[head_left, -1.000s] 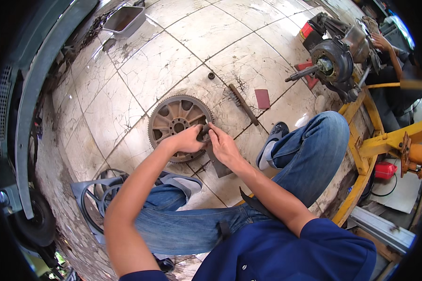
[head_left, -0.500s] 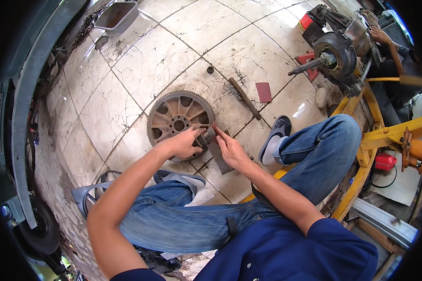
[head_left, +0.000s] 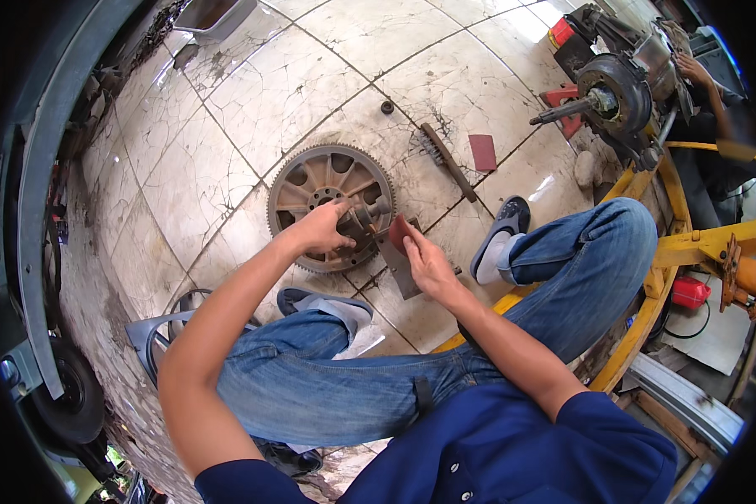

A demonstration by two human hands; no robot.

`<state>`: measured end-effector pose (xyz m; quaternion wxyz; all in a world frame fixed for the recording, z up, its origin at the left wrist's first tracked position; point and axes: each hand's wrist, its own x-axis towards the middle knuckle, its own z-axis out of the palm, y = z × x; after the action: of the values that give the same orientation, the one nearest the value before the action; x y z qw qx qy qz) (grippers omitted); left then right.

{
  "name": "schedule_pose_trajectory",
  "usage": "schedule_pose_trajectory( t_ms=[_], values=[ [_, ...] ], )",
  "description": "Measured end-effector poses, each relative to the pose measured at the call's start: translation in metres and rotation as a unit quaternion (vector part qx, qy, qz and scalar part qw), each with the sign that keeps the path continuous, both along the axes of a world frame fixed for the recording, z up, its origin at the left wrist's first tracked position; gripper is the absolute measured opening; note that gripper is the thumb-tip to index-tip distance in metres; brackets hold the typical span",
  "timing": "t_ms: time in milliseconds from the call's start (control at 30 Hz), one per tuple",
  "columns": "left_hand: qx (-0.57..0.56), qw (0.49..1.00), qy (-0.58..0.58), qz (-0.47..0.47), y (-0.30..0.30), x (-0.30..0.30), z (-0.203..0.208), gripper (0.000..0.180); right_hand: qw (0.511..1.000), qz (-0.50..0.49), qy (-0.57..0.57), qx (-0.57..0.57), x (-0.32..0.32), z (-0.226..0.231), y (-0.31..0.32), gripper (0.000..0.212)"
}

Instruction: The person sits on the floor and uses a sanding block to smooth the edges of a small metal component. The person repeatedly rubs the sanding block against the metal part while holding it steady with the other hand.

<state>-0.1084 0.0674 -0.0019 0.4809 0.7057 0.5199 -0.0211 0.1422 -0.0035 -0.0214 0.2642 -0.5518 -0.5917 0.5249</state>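
A large toothed flywheel [head_left: 287,199] lies flat on the tiles before me. Over its right side, my left hand [head_left: 321,228] has its thumb and fingers curved around a greyish metal part [head_left: 366,217] with a rounded end. My right hand [head_left: 428,265] holds a bent piece of reddish-brown sandpaper [head_left: 401,232] close to that part, its fingers pressed together behind the sheet. Below the sandpaper is a flat dark metal plate [head_left: 401,273]; I cannot tell whether it is joined to the part. My left palm is hidden.
Beyond my right hand lie a wire brush [head_left: 449,164], a flat sandpaper sheet [head_left: 482,152] and a small black ring [head_left: 387,107]. A grey tray [head_left: 227,25] sits far left. At the right stand a hub assembly [head_left: 615,94], a yellow frame [head_left: 706,242] and another person's hand [head_left: 693,69].
My left hand and the metal part have moved up and slightly left, over the flywheel. My right hand has drawn a little away, showing more of the sandpaper. The whole view has shifted slightly.
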Motion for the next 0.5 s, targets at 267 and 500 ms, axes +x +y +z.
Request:
schedule_pose_trajectory(
  t_ms=[267, 500],
  values=[
    [-0.044, 0.997, 0.038, 0.059, -0.010, 0.009, 0.009, 0.070, 0.996, -0.022, -0.062, -0.062, 0.001, -0.020, -0.002, 0.042],
    [0.022, 0.997, 0.068, 0.012, -0.006, 0.000, 0.029, 0.079, 0.998, -0.024, -0.045, -0.033, 0.004, -0.030, -0.004, 0.042]
  ],
)
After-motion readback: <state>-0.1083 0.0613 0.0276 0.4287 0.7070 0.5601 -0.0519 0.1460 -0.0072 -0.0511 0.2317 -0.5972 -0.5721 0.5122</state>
